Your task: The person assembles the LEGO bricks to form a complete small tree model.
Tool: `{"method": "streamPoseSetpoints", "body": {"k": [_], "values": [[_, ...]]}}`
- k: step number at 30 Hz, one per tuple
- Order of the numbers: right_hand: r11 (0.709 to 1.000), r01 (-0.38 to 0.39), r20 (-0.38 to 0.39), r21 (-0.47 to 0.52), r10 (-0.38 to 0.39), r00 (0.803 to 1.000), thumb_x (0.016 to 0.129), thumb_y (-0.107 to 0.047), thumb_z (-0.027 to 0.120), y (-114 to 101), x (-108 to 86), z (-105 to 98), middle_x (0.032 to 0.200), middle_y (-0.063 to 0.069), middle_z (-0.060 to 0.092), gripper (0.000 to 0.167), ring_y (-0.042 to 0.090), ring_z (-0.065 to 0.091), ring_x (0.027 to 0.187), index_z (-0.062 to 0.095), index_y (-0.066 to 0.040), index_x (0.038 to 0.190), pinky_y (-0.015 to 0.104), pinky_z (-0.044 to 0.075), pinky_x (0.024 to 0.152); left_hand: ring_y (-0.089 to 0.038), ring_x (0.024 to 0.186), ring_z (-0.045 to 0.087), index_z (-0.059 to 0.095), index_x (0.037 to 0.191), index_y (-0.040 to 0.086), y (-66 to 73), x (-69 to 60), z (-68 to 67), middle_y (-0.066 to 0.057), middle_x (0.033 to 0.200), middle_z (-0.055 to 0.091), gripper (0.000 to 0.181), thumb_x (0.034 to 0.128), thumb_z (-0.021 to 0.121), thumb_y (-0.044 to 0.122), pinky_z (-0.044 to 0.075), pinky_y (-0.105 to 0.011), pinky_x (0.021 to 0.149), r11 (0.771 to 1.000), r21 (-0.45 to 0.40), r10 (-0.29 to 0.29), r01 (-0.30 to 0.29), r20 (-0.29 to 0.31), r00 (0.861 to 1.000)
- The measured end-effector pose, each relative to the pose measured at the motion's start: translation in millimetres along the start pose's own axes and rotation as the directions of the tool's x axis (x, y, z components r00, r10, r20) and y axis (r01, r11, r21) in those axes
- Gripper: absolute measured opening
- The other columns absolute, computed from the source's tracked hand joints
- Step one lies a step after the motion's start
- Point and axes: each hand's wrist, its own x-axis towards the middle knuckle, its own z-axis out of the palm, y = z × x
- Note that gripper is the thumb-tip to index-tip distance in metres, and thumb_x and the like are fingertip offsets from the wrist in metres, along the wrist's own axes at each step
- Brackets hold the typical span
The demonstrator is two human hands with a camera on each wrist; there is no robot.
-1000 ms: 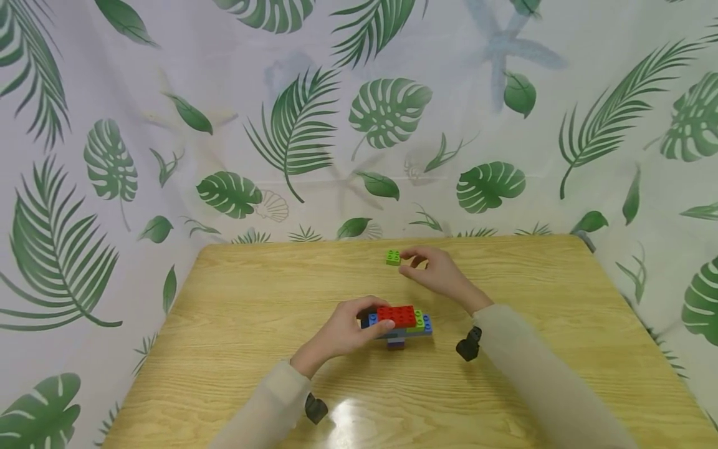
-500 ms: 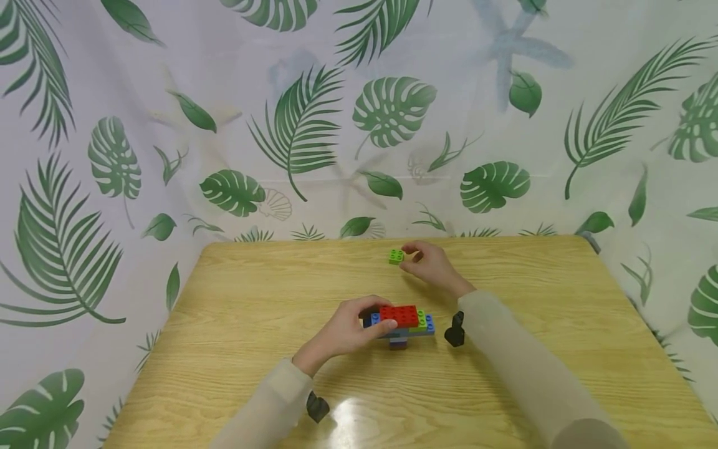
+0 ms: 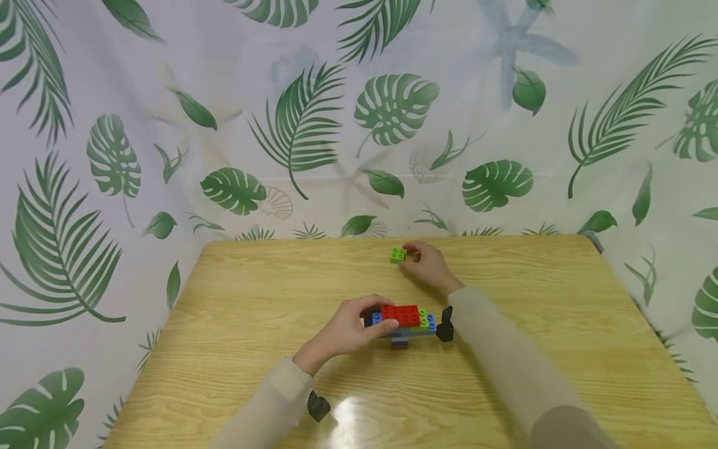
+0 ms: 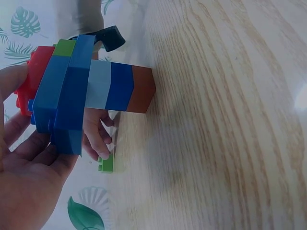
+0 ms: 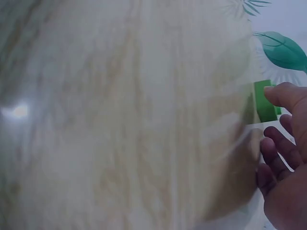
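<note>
In the head view my left hand (image 3: pixel 348 327) grips a built model of toy building bricks (image 3: pixel 401 315), thumb along its near side. A red brick (image 3: pixel 405 313) lies on top of blue and lime-green ones. The left wrist view shows its stem of grey, blue and brown bricks (image 4: pixel 120 88), the brown end toward the tabletop. Farther back, my right hand (image 3: pixel 429 265) has its thumb and forefinger at the right side of a small lime-green brick (image 3: pixel 397 255) on the table. The right wrist view shows a digit touching this green brick (image 5: pixel 265 101), the other fingers curled below.
The wooden table (image 3: pixel 252 287) ends at a leaf-printed cloth (image 3: pixel 314 156) just behind the green brick. Black wrist mounts hang at both cuffs; the right one (image 3: pixel 445 324) appears close to the model's right end in the head view.
My right thumb and forefinger have closed in on the green brick, and the right forearm has swung left toward the model. My left hand and the model stay nearly still.
</note>
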Motion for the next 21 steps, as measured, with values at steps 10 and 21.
{"method": "streamPoseSetpoints", "body": {"k": [10, 21], "values": [[0.984, 0.062, -0.069, -0.167, -0.074, 0.995, 0.099, -0.027, 0.073, 9.1, 7.7, 14.5, 0.140, 0.023, 0.062, 0.050, 0.040, 0.057, 0.129, 0.064, 0.000, 0.140, 0.057, 0.044, 0.113, -0.010, 0.100, 0.067, 0.069, 0.132, 0.014, 1.3, -0.3, -0.3, -0.003, 0.123, 0.074, 0.035, 0.1018, 0.072, 0.032, 0.058, -0.034, 0.092, 0.999, 0.020, -0.027, 0.027, 0.001, 1.000], [0.985, 0.064, -0.079, -0.160, -0.077, 0.994, 0.099, -0.025, 0.074, 6.2, 3.4, 13.2, 0.137, 0.024, 0.063, 0.049, 0.041, 0.058, 0.127, 0.064, 0.001, 0.139, 0.056, 0.045, 0.111, -0.010, 0.101, 0.068, 0.070, 0.132, 0.014, 1.3, -1.2, 0.4, -0.003, 0.122, 0.074, 0.036, 0.1013, 0.072, 0.034, 0.058, -0.040, 0.094, 0.999, 0.004, -0.032, 0.032, 0.002, 0.999]]}}
